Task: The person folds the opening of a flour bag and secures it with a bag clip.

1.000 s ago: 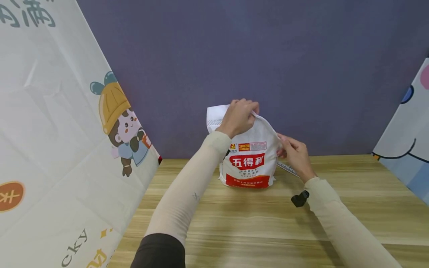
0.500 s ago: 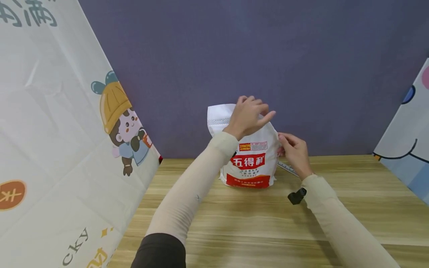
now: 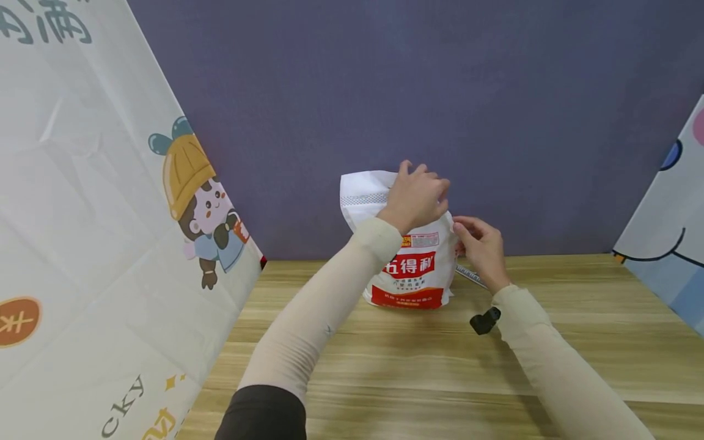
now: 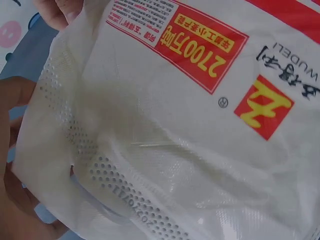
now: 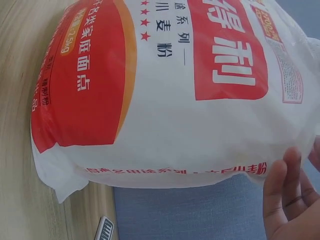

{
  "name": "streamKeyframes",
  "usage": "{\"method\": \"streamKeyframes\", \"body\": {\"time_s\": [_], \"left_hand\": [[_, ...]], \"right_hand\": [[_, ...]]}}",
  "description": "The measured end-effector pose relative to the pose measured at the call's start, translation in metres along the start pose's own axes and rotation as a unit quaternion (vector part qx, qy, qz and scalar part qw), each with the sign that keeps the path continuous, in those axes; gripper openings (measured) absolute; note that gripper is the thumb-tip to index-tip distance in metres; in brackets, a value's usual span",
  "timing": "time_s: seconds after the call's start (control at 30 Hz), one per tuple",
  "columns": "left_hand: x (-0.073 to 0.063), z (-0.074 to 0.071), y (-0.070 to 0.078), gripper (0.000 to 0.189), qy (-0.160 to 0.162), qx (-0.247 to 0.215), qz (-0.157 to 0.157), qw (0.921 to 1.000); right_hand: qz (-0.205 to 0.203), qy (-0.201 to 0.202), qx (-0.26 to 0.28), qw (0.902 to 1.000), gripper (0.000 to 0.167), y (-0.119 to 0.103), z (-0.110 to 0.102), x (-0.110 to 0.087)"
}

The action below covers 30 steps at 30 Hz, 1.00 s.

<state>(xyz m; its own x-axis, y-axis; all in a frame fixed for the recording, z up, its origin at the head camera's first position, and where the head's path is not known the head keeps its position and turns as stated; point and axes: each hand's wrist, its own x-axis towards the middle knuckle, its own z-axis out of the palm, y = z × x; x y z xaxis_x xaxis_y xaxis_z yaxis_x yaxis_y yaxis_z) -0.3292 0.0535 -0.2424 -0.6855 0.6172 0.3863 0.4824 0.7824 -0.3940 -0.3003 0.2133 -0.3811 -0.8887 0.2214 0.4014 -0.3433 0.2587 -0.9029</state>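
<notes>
"Where was the bag?"

"The white flour bag (image 3: 414,280) stood upright on the wood-grain table (image 3: 429,373), near the blue-grey backdrop (image 3: 495,122); its red printing (image 5: 227,50) faced the person, and its pale top flap (image 3: 359,184), crossed by a band of small holes (image 4: 132,190), spread out to the person's left."

"And the left hand?"

"The left hand (image 3: 416,198) was at the bag's top edge, its fingers bent; whether they pinched the edge or only touched it, I couldn't tell."

"The right one?"

"That was plainer; the right hand (image 3: 484,247) pinched the bag's right side edge between thumb and fingers; a small black device (image 3: 485,321) sat at its wrist."

"Anything beside them?"

"A silvery strip with dark marks (image 3: 470,275) lay just beside the bag, partly hidden by the right hand; a white panel with a cartoon child (image 3: 192,201) stood well to the left."
</notes>
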Motion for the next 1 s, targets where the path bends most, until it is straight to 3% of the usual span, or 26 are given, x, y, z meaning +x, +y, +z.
{"method": "streamKeyframes", "body": {"time_s": [0.33,1.0], "left_hand": [[0.000,0.000,0.004,0.046,-0.041,0.040,0.020,0.9981],[-0.002,0.004,-0.009,0.051,-0.053,0.034,0.006,0.9980]], "right_hand": [[0.001,0.012,-0.005,0.9999,0.037,0.001,0.004,0.002],[0.035,0.025,-0.048,0.9979,0.038,0.002,0.008,0.005]]}}
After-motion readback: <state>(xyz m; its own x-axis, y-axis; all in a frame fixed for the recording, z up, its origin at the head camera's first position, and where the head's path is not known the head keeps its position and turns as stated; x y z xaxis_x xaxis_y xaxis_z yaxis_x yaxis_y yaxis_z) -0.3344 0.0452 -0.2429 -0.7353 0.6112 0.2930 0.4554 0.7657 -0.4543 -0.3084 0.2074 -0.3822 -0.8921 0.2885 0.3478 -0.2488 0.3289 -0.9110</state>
